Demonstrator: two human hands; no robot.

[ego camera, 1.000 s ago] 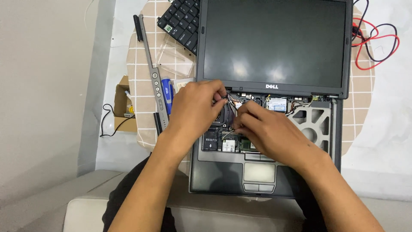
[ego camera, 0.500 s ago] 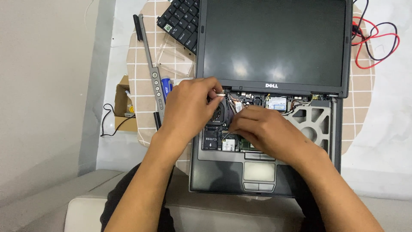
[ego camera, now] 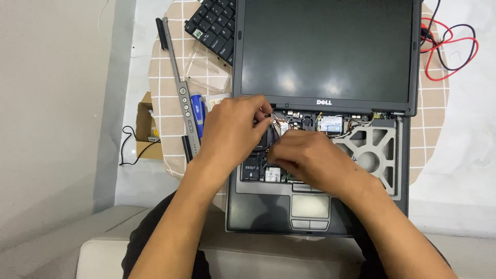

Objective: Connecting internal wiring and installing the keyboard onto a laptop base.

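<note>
A dark laptop (ego camera: 258, 212) lies open in front of me with its keyboard taken out, so the boards inside show. My left hand (ego camera: 232, 129) reaches into the upper left of the bay, with thumb and fingers pinched on a thin cable (ego camera: 276, 120) near the hinge. My right hand (ego camera: 310, 157) rests on the middle of the exposed board, fingers curled down; what lies under them is hidden. To the right are a small white-labelled card (ego camera: 329, 124) and a silver metal frame (ego camera: 374, 150). The screen (ego camera: 325, 49) is dark.
The removed black keyboard (ego camera: 214, 23) lies at the back left, with a clear plastic piece (ego camera: 209, 67) below it. A long grey trim strip (ego camera: 181, 90) and a blue-handled screwdriver (ego camera: 197, 111) lie left of the laptop. A cardboard box (ego camera: 144, 129) sits off the table's left edge. Red and black wires (ego camera: 449, 46) are at the back right.
My left hand has lifted and shifted a little up toward the hinge, fingers pinching. My right hand has stayed on the board, moving slightly left.
</note>
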